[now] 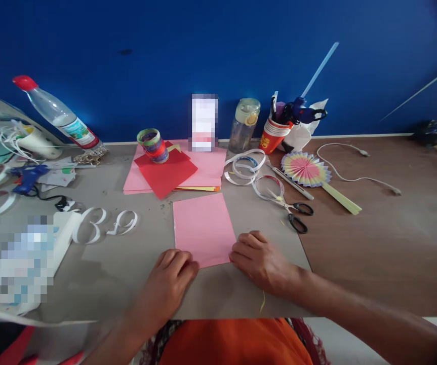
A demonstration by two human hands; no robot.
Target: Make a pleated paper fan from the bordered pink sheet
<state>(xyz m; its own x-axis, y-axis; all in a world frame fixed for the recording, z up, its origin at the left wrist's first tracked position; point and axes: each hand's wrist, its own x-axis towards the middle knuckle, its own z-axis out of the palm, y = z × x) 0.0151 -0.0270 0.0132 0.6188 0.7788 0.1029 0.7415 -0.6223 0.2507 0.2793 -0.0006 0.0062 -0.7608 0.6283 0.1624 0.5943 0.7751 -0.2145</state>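
A pink sheet of paper (203,227) lies flat on the grey board (127,263) in front of me. My left hand (170,281) rests at its near left corner, fingers curled down onto the edge. My right hand (258,258) presses on its near right corner, fingers bent and together. Neither hand lifts the sheet. Black-handled scissors (296,214) lie to the right of the sheet, apart from both hands.
A stack of pink, red and yellow papers (172,172) lies behind, with a tape roll (153,145) on it. Paper strip loops (245,166), a pleated paper fan (306,170), a red cup of tools (275,133), a jar (244,124), a plastic bottle (61,117), a blue glue gun (28,177) and a white cable (358,177) surround it.
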